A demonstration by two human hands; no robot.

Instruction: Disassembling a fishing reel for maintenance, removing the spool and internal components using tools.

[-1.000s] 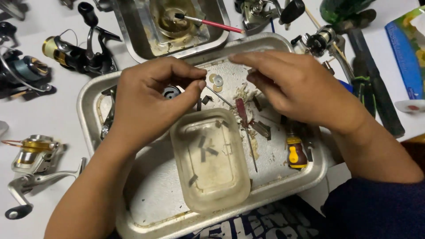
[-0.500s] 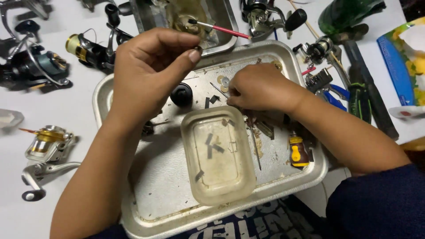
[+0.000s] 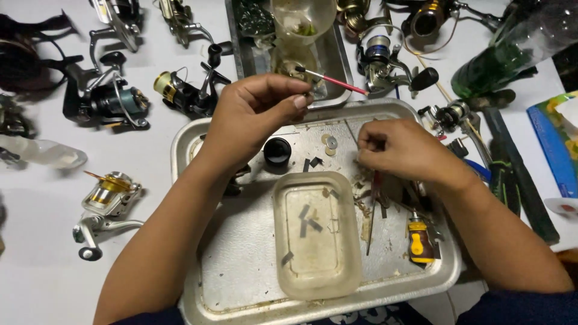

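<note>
Head view: left hand point(image 3: 253, 123) pinched shut, right hand point(image 3: 400, 147) curled over dull dented metal tray point(image 3: 241, 265).

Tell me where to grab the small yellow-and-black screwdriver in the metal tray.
Grip the yellow screwdriver across its stubby handle, coming straight down from above. It lies flat near the tray's right rim, and the handle is its widest part, clear of the right hand; fingers go on its left and right flanks.

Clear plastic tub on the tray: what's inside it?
The clear tub on the metal tray holds a few small dark flat strips and some grime. Both hands are outside it: left hand raised above the tray, right hand covering small parts beside it.
</note>
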